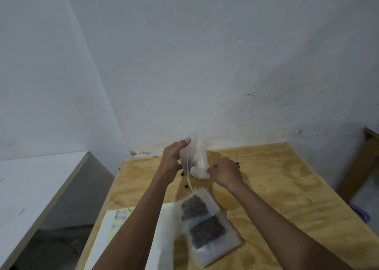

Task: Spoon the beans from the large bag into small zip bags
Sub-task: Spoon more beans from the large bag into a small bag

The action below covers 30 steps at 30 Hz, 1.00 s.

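Holding an empty small zip bag [187, 157] upright above the wooden table [276, 183], the left hand [172, 161] pinches it between thumb and fingers. The right hand [224, 172] is curled into a fist beside a crumpled clear bag [200, 165] at the table's far edge; whether it grips anything cannot be told. Two filled zip bags [205, 222] of dark beans lie overlapping nearer the person, with loose beans [186, 186] scattered close to the hands.

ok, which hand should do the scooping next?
Right. The left hand holds the empty zip bag upright, so it's busy. The right hand, fingers curled, sits at the large bag; whether it holds a spoon can't be seen.
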Each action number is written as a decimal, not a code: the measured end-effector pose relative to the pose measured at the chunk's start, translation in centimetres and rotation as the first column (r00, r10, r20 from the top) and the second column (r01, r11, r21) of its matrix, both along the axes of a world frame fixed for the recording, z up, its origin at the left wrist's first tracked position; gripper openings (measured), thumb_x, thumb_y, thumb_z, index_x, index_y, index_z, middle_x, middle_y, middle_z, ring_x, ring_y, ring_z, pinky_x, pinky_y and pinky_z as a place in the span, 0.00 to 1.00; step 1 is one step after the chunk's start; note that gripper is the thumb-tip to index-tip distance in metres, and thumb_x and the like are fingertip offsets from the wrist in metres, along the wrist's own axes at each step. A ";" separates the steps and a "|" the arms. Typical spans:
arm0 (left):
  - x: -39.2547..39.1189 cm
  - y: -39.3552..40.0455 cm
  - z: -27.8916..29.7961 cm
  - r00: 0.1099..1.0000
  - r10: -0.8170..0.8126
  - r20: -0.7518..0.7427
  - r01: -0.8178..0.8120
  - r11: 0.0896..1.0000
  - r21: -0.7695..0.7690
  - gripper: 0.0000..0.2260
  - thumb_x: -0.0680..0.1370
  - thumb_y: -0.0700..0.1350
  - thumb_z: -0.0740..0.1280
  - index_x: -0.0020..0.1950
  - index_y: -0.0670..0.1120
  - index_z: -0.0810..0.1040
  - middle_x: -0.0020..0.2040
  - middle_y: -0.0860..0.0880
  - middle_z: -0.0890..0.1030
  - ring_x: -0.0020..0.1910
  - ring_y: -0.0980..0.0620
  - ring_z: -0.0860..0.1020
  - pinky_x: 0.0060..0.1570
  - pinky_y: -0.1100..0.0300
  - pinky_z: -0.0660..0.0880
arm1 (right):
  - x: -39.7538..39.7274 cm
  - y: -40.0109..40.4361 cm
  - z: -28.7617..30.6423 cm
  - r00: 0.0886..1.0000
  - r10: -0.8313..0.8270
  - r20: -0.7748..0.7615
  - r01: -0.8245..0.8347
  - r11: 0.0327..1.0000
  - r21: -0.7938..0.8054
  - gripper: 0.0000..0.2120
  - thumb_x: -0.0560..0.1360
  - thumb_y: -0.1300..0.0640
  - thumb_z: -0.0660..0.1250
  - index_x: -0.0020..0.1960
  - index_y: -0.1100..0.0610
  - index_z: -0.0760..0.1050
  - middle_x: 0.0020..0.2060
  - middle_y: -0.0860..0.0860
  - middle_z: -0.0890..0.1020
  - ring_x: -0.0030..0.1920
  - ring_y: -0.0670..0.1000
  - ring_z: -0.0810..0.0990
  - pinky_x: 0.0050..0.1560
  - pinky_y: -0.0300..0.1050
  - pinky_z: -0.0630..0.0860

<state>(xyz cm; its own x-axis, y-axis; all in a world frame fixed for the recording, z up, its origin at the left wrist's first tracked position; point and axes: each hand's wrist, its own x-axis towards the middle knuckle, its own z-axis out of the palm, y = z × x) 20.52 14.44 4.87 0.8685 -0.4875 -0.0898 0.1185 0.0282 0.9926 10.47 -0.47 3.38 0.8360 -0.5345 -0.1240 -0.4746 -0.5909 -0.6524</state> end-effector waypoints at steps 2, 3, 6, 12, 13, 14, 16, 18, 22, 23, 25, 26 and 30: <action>0.0 -0.2 -0.2 0.999 0.002 -0.038 -0.004 0.999 -0.038 0.33 0.65 0.63 0.77 0.59 0.40 0.85 0.55 0.37 0.84 0.53 0.38 0.82 0.59 0.30 0.78 | 0.0 -0.6 -0.3 1.000 -0.029 0.008 0.028 0.992 0.121 0.20 0.75 0.61 0.68 0.28 0.53 0.66 0.24 0.48 0.68 0.23 0.47 0.64 0.27 0.39 0.58; 0.0 -0.3 -0.4 0.998 -0.007 -0.057 0.004 0.999 -0.051 0.30 0.66 0.63 0.76 0.59 0.43 0.86 0.56 0.39 0.85 0.54 0.39 0.83 0.60 0.31 0.78 | 0.0 -0.8 -0.5 0.999 -0.041 0.006 0.039 0.984 0.173 0.20 0.74 0.61 0.69 0.27 0.54 0.67 0.24 0.48 0.68 0.24 0.47 0.64 0.28 0.39 0.59; 0.1 -0.3 -0.5 0.998 0.004 -0.067 -0.007 0.999 -0.052 0.31 0.66 0.63 0.76 0.60 0.44 0.85 0.57 0.40 0.86 0.57 0.38 0.83 0.57 0.35 0.81 | 0.0 -1.3 -0.9 0.996 -0.088 0.021 0.077 0.948 0.310 0.19 0.72 0.61 0.73 0.27 0.55 0.68 0.24 0.49 0.69 0.24 0.48 0.65 0.30 0.40 0.59; 0.5 0.8 -1.1 0.998 0.068 0.004 -0.068 0.996 0.051 0.33 0.65 0.65 0.74 0.59 0.41 0.84 0.57 0.42 0.85 0.57 0.39 0.82 0.45 0.47 0.80 | -0.2 -1.8 -1.1 0.990 -0.135 0.039 0.117 0.947 0.299 0.14 0.71 0.60 0.71 0.30 0.55 0.69 0.26 0.51 0.69 0.27 0.51 0.67 0.30 0.42 0.59; 0.6 1.1 -1.2 0.997 0.080 0.009 -0.080 0.995 0.061 0.36 0.64 0.66 0.75 0.59 0.40 0.83 0.57 0.39 0.84 0.58 0.38 0.82 0.46 0.46 0.80 | -0.2 -1.8 -1.0 0.990 -0.133 0.036 0.116 0.949 0.294 0.14 0.71 0.60 0.71 0.30 0.55 0.69 0.26 0.51 0.69 0.27 0.51 0.67 0.30 0.41 0.59; 0.7 1.4 -1.3 0.996 0.091 0.011 -0.091 0.993 0.072 0.38 0.63 0.67 0.75 0.60 0.38 0.81 0.58 0.37 0.82 0.59 0.36 0.81 0.46 0.45 0.79 | -0.2 -1.9 -1.0 0.991 -0.129 0.036 0.114 0.952 0.285 0.14 0.71 0.60 0.70 0.30 0.55 0.69 0.25 0.50 0.68 0.27 0.50 0.66 0.30 0.41 0.58; 0.9 1.8 -1.4 0.995 0.101 0.005 -0.101 0.990 0.094 0.42 0.61 0.70 0.77 0.60 0.37 0.80 0.60 0.36 0.80 0.59 0.36 0.81 0.47 0.44 0.80 | -0.2 -1.8 -0.9 0.993 -0.114 0.042 0.100 0.962 0.255 0.15 0.71 0.61 0.69 0.29 0.54 0.68 0.24 0.49 0.66 0.26 0.50 0.63 0.29 0.41 0.55; 1.0 2.2 -1.4 0.994 0.110 -0.026 -0.107 0.989 0.099 0.40 0.60 0.70 0.77 0.60 0.42 0.83 0.60 0.40 0.82 0.60 0.37 0.81 0.49 0.43 0.80 | -0.3 -1.7 -0.5 0.994 -0.100 0.049 0.088 0.974 0.207 0.14 0.70 0.60 0.68 0.29 0.54 0.67 0.24 0.48 0.64 0.26 0.50 0.62 0.30 0.41 0.54; 1.0 3.0 -1.3 0.988 0.154 -0.028 -0.151 0.986 0.074 0.31 0.61 0.67 0.77 0.55 0.46 0.83 0.60 0.48 0.83 0.60 0.38 0.80 0.53 0.35 0.81 | -0.3 -1.6 0.2 0.992 -0.093 0.084 0.085 0.992 0.090 0.19 0.72 0.59 0.68 0.27 0.52 0.64 0.23 0.48 0.64 0.23 0.50 0.61 0.29 0.40 0.55; 1.1 3.3 -1.2 0.984 0.178 -0.019 -0.176 0.983 0.054 0.29 0.62 0.65 0.77 0.53 0.46 0.83 0.58 0.49 0.83 0.59 0.37 0.80 0.55 0.32 0.80 | -0.4 -1.6 0.4 0.992 -0.087 0.089 0.083 0.996 0.041 0.20 0.73 0.59 0.67 0.27 0.51 0.63 0.23 0.48 0.65 0.23 0.50 0.62 0.29 0.40 0.55; 1.2 3.8 -0.9 0.976 0.218 -0.007 -0.218 0.976 0.020 0.29 0.62 0.65 0.78 0.52 0.45 0.83 0.57 0.49 0.83 0.58 0.38 0.80 0.55 0.30 0.79 | -0.6 -1.4 0.7 0.993 -0.078 0.084 0.085 0.993 -0.083 0.19 0.74 0.60 0.65 0.27 0.51 0.64 0.24 0.48 0.69 0.24 0.50 0.65 0.28 0.39 0.58; 1.3 4.1 -0.8 0.973 0.229 0.008 -0.229 0.974 0.006 0.32 0.61 0.67 0.79 0.50 0.43 0.81 0.56 0.48 0.82 0.57 0.39 0.80 0.55 0.30 0.79 | -0.8 -1.2 0.9 0.994 -0.075 0.080 0.085 0.987 -0.134 0.19 0.75 0.61 0.64 0.27 0.52 0.67 0.25 0.48 0.71 0.24 0.50 0.67 0.28 0.39 0.60; 2.1 4.6 -0.5 0.966 0.224 0.131 -0.219 0.974 -0.048 0.34 0.60 0.70 0.79 0.43 0.41 0.74 0.47 0.46 0.71 0.46 0.42 0.72 0.45 0.42 0.77 | -0.9 -0.9 1.5 0.990 -0.069 0.119 0.089 0.981 -0.172 0.11 0.76 0.58 0.66 0.40 0.59 0.84 0.34 0.55 0.85 0.27 0.52 0.76 0.29 0.40 0.67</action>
